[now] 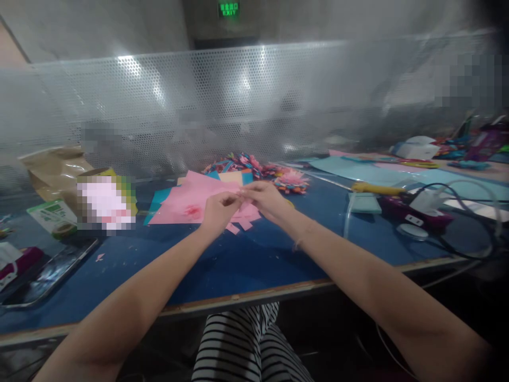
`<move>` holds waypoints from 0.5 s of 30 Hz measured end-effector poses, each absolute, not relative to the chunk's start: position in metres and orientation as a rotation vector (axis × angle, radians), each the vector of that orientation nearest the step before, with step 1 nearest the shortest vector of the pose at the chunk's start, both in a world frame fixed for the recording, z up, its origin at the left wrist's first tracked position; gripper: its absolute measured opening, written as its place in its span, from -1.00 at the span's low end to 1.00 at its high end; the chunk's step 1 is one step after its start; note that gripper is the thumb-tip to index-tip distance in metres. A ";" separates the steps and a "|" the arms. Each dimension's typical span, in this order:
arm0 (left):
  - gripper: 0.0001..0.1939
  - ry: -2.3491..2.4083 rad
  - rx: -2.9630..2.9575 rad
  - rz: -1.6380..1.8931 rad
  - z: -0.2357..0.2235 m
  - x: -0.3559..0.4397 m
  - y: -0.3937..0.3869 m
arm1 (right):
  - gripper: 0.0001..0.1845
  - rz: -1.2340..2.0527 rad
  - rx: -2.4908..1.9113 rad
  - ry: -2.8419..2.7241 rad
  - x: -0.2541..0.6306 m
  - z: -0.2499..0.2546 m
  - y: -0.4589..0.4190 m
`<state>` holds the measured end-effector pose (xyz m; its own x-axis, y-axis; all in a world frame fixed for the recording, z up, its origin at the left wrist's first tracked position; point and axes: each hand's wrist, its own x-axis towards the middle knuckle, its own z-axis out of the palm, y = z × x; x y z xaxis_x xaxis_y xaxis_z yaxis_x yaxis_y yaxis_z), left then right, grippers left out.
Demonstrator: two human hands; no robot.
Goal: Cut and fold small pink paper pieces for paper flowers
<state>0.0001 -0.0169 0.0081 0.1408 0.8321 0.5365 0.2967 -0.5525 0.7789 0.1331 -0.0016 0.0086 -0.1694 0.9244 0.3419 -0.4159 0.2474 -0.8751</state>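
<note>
My left hand (219, 209) and my right hand (267, 200) meet at the fingertips above a pile of pink paper sheets (181, 193). Both are closed in a pinch. Whatever lies between the fingers is tiny and blends with the pink behind it, so I cannot make it out. Small cut pink paper strips (245, 225) lie just below the hands. A reddish patch (192, 211) shows on the pink sheets left of my left hand. Blue and orange paper sticks out from under the pile. Behind it sits a heap of folded, multicoloured paper pieces (292, 180).
At the left are a brown paper bag (59, 175), a tape roll (64, 229) and a phone (50, 273). Light blue sheets (358, 172), a yellow-handled tool (377, 189) and a purple power strip (417, 215) with cables lie right. A perforated metal screen (222, 106) stands behind the blue table (254, 265).
</note>
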 end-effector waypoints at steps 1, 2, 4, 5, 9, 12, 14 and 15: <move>-0.81 1.075 1.934 1.393 0.007 0.000 -0.016 | -0.76 1.302 -0.580 -1.192 0.134 0.008 -0.001; -0.81 1.070 1.939 1.369 0.006 -0.001 -0.015 | -0.77 1.297 -0.591 -1.176 0.134 0.008 0.000; -0.83 1.056 1.945 1.322 0.003 -0.001 -0.013 | -0.77 1.278 -0.611 -1.139 0.136 0.009 0.001; -0.83 1.047 1.943 1.298 0.002 -0.001 -0.012 | -0.77 1.268 -0.619 -1.121 0.137 0.009 0.001; -0.87 1.008 1.883 1.218 -0.004 -0.001 -0.007 | -0.77 1.256 -0.615 -1.073 0.142 0.012 0.004; -0.88 0.988 1.786 1.182 -0.007 0.000 -0.005 | -0.80 1.223 -0.622 -1.026 0.147 0.016 0.005; -0.89 0.985 1.764 1.163 -0.008 0.001 -0.005 | -0.81 1.191 -0.648 -1.007 0.151 0.018 0.005; -0.89 0.988 1.779 1.157 -0.008 0.000 -0.004 | -0.81 1.183 -0.665 -1.008 0.152 0.019 0.005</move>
